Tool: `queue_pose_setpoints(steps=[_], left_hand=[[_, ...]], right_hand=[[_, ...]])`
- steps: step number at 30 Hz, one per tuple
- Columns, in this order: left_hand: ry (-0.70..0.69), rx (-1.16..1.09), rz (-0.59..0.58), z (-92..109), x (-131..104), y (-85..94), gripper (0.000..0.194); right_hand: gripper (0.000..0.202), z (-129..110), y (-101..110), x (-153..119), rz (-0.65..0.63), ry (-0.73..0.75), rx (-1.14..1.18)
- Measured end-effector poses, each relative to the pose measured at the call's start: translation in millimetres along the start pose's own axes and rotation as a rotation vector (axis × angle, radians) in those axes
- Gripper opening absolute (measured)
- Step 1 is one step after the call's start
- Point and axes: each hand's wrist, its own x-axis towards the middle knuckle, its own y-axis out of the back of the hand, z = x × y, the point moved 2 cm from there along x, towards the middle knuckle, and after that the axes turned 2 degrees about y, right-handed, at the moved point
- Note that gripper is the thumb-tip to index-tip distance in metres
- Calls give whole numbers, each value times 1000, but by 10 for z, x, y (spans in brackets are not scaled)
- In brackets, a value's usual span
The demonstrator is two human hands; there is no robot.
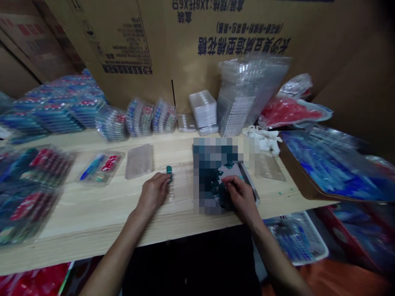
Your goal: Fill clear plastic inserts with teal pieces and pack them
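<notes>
My left hand (pixel 155 188) is on the table with its fingers pressed together at a clear plastic tray (pixel 182 183). Its fingertips meet the lower end of a small shiny green piece (pixel 169 169) at the tray's left side. My right hand (pixel 240 194) reaches into a grey tray (pixel 253 185) of loose dark green pieces (pixel 217 187). Thumb and forefinger are pinched there; whatever lies between them is too small to make out. Part of the grey tray is hidden by blurred blocks.
Left lie a filled clear pack (pixel 101 167) and an empty-looking tray (pixel 139 161). Stacked packs (pixel 138 117) and clear trays (pixel 237 98) line the back before a large carton (pixel 185 49). A box of blue pieces (pixel 336 164) stands right; a white basket (pixel 321 246) sits below.
</notes>
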Motion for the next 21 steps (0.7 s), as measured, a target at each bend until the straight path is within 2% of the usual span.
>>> queue_pose_setpoints(steps=[3,7,9,12,14,16,18,21], left_hand=[[31,-53,25,-39,6,17,23],[-10,-90,-23,-41,21,19,20],[-23,-91,-37,-41,21,17,20],[-29,-60,-32,-40,2,6,21],[-24,-10,-16,-26,-16,0,21],[-16,30,16,22,-30,17,20],[10,18,84,120,-40,69,21],[112,-128,181,354,-51,144,27]], right_hand=[[21,47,-5,5,-36,-38,58],[20,39,21,38,-27,-24,29],[21,-8,41,98,-19,57,-93],[30,-99,41,248,-17,200,-408],[34,-134,7,370,-71,205,-646],[29,-137,-34,481,-158,148,-827],[19,-121,-55,557,-205,107,-891],[12,-91,-41,583,-131,120,-807]])
